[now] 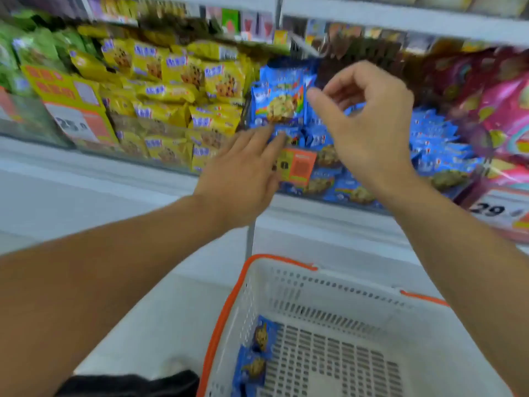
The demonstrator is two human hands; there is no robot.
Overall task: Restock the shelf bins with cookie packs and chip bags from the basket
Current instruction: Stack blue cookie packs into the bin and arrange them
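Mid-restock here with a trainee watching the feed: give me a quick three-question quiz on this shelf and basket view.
1. True or false: the basket holds yellow cookie packs.
2. Which hand touches the blue cookie packs in the bin? A) left hand B) right hand
3. Fill in: the packs in the basket lie along its ____ wall.

Key:
1. False; they are blue.
2. A; its straight fingers rest there, while the right hand seems to hold nothing.
3. Left.
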